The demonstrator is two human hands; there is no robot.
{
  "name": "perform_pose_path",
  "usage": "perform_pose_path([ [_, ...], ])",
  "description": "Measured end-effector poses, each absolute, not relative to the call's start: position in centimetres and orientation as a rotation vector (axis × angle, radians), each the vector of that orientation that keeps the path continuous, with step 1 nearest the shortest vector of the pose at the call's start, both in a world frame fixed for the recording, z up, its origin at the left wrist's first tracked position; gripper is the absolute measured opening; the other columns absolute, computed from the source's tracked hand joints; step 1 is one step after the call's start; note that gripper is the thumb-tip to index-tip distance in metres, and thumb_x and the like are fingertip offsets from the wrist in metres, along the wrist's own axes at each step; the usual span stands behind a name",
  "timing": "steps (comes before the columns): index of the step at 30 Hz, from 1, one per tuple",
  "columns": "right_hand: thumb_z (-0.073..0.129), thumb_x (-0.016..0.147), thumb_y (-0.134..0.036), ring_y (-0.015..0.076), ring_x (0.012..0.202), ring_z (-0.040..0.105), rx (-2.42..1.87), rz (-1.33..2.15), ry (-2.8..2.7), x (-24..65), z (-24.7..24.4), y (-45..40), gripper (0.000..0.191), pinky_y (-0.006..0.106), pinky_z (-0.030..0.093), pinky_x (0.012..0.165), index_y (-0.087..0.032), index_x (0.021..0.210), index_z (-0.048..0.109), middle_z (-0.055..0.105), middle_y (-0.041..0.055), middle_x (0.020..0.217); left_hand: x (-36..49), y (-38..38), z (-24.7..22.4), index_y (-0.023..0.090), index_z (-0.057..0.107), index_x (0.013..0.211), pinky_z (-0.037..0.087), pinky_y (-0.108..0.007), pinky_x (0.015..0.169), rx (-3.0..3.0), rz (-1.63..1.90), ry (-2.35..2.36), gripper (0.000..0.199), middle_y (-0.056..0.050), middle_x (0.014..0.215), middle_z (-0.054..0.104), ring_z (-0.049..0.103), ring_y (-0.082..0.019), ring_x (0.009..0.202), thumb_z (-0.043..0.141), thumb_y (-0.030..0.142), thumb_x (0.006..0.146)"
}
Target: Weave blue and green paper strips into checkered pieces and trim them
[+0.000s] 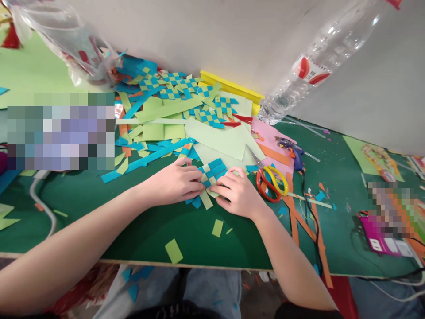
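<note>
A small woven piece of blue and pale green paper strips [214, 172] lies on the green table between my hands, with loose strip ends pointing toward me. My left hand [175, 180] has its fingers curled on the left edge of the weave. On the opposite edge, my right hand [238, 192] presses with bent fingers, a pale strip end by its fingertips. The fingertips partly cover the weave. Just right of my right hand lie scissors [272, 200] with one red and one yellow handle. Two green paper scraps, including one small rectangle [218, 228], lie nearer to me.
Finished-looking checkered weaves [171, 79] and loose strips pile up toward the wall. A plastic bottle [310, 71] stands at the back right, near a blue glue gun [298, 157] with a black cord. A bagged plastic cup [63, 35] is at back left. Orange strips [300, 217] lie right.
</note>
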State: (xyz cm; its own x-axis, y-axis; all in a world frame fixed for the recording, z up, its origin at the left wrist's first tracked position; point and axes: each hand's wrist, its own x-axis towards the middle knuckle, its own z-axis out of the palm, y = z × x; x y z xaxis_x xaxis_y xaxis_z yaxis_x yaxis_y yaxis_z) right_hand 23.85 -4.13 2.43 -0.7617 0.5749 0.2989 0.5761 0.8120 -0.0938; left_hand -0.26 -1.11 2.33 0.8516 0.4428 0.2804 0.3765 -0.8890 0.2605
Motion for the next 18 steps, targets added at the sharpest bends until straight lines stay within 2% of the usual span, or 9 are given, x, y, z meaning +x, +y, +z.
perform_pose_path([
  [6, 0.048, 0.091, -0.022, 0.0162, 0.085, 0.056, -0.902, 0.036, -2.672, 23.85, 2.34, -4.13, 0.021, 0.040, 0.035, 0.097, -0.022, 0.100, 0.067, 0.069, 0.0015, 0.089, -0.28, -1.02, 2.26, 0.028, 0.069, 0.093, 0.034, -0.038, 0.092, 2.924, 0.414, 0.621, 0.025, -0.001, 0.079, 0.062, 0.055, -0.015, 0.073, 0.044, 0.027, 0.095],
  [18, 0.049, 0.094, -0.024, 0.0139, 0.091, 0.060, -0.935, 0.182, -2.566, 23.85, 1.93, -3.80, 0.014, 0.036, 0.034, 0.097, -0.021, 0.097, 0.063, 0.070, 0.0006, 0.098, -0.18, -0.99, 2.17, 0.022, 0.065, 0.084, 0.032, -0.034, 0.081, 3.034, 0.502, 0.551, 0.023, 0.000, 0.074, 0.061, 0.052, -0.014, 0.068, 0.045, 0.025, 0.096],
])
